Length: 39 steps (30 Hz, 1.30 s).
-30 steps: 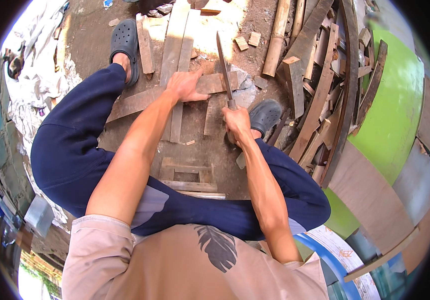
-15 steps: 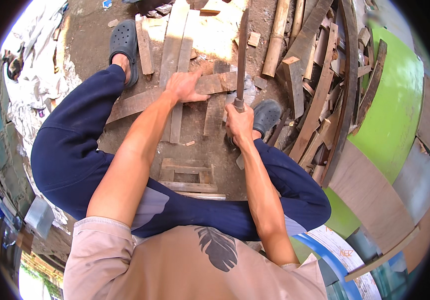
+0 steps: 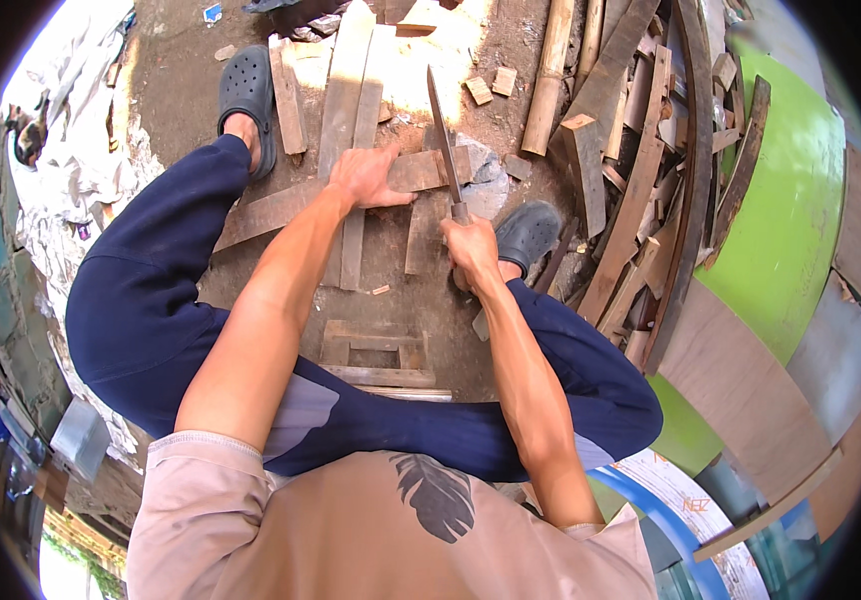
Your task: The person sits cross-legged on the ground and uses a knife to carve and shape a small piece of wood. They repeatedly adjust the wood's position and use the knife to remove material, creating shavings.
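Observation:
A brown wooden plank [image 3: 276, 212] lies slantwise across other boards on the ground. My left hand [image 3: 363, 180] grips it near its right part, fingers along the far edge and thumb along the near one. In my right hand [image 3: 473, 245] is the handle of a machete [image 3: 445, 135], my fingers closed round it. The long dark blade points away and up, leaning left, and in this view crosses the plank's right end. Whether blade and wood touch, I cannot tell. Beneath the plank run two long boards [image 3: 344, 100] and a short board [image 3: 421, 240].
A small wooden frame [image 3: 379, 376] sits close to me between my legs. At right is a heap of scrap wood [image 3: 641, 190] beside a green sheet [image 3: 786, 210]. Two wood offcuts [image 3: 491, 87] lie beyond the blade. White sheeting [image 3: 61, 190] spreads at left.
The machete blade has swung left and tipped, from nearly upright in view to leaning over the plank's right end. My right hand shifted slightly left and nearer; my left hand stays on the plank.

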Available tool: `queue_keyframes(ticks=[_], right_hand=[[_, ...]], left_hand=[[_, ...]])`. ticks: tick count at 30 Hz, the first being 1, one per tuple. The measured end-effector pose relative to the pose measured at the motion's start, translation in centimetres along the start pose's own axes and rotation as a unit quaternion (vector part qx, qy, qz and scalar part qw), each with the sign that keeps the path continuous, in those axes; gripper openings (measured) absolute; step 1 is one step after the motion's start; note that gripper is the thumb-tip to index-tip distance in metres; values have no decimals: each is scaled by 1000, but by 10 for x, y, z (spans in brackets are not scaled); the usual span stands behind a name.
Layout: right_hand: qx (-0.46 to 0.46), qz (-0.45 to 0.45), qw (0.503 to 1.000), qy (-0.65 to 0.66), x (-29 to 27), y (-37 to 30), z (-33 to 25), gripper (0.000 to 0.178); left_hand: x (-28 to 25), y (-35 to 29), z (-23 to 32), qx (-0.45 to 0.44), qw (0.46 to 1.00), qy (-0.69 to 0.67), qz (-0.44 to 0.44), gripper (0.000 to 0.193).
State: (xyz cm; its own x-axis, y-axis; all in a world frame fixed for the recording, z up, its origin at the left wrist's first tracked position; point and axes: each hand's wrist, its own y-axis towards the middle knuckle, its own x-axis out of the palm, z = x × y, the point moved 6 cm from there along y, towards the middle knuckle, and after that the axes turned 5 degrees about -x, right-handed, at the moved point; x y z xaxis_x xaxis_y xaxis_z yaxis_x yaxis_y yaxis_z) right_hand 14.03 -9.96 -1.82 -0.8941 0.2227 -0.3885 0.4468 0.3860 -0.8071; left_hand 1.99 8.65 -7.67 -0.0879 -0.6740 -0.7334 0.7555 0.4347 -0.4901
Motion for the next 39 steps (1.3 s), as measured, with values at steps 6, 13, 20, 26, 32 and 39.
queue_keyframes(ticks=[6,13,20,26,32,39], right_hand=[[-63,40,997,-18,8,17,22,24],[-95,69,993,18,-2,1,8,32],[-69,57,996,15,2,6,8,36],[-72,53,995,-53,6,18,20,30],[-139,78,985,71,2,13,8,30],[-101,71,991,41,1,6,4,27]], left_hand=[[-1,2,2,5,1000,3,10,84],[-2,3,0,-18,1000,14,-15,82],[-3,3,-2,-9,1000,18,-6,86],[-2,3,0,0,1000,9,-4,88],[-1,2,-1,2,1000,7,-7,88],[-2,3,-3,-2,1000,15,0,87]])
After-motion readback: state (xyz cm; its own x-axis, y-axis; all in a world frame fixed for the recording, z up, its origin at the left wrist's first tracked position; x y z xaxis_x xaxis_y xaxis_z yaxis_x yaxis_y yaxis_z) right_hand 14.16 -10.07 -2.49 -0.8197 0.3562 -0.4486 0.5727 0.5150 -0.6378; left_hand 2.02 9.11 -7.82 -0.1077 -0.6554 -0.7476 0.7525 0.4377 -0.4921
